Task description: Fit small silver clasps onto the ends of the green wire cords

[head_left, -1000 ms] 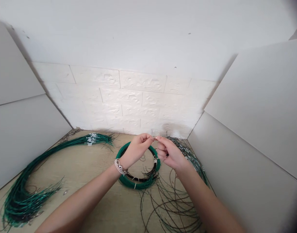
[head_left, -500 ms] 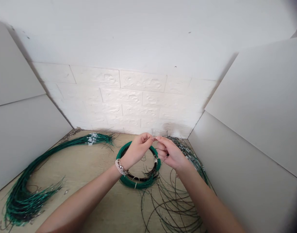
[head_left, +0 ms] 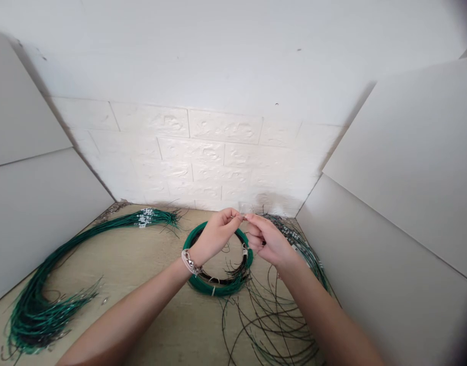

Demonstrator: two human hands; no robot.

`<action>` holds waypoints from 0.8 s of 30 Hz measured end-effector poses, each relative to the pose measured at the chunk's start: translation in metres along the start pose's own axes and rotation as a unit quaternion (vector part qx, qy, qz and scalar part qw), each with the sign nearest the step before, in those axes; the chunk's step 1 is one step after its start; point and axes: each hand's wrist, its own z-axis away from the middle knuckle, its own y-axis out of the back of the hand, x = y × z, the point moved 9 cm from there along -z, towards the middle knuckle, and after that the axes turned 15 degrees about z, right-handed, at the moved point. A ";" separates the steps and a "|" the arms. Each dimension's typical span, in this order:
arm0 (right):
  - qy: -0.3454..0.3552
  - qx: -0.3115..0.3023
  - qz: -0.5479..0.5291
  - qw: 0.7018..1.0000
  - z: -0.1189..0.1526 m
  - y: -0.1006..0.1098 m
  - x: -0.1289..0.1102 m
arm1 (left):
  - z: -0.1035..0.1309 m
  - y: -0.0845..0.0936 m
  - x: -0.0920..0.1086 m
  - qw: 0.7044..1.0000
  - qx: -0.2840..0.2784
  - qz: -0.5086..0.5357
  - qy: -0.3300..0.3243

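My left hand (head_left: 217,235) and my right hand (head_left: 269,238) meet at the fingertips, both closed in a pinch. Whatever lies between the fingertips is too small to make out. Below and behind the left hand lies a coil of green and dark wire (head_left: 212,291), bound with pale ties. A bundle of thin dark and green wires (head_left: 273,325) spreads loosely beneath my right forearm and is partly hidden by it. Its far end, with small white tags (head_left: 290,234), shows just beyond the right hand. A bracelet (head_left: 190,262) circles my left wrist.
A bent bundle of green wires (head_left: 58,259) with white tags rests on the left of the pale tabletop (head_left: 142,284). White panels rise on the left (head_left: 46,203) and right (head_left: 389,244). A brick-patterned wall (head_left: 172,150) closes off the back.
Both hands keep nearly the same pose and place, fingertips together. The wire coil and bundles have not moved; the view has shifted only very slightly.
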 end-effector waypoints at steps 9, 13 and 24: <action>0.031 0.039 0.042 0.998 0.000 0.005 -0.005 | 0.000 0.001 0.000 1.000 0.004 -0.022 0.003; 0.053 0.108 0.114 0.986 0.000 0.017 -0.008 | 0.000 0.003 -0.001 0.999 0.011 -0.052 -0.002; 0.101 0.146 0.280 0.943 -0.002 0.028 -0.021 | 0.003 0.002 -0.004 0.993 -0.005 -0.120 0.013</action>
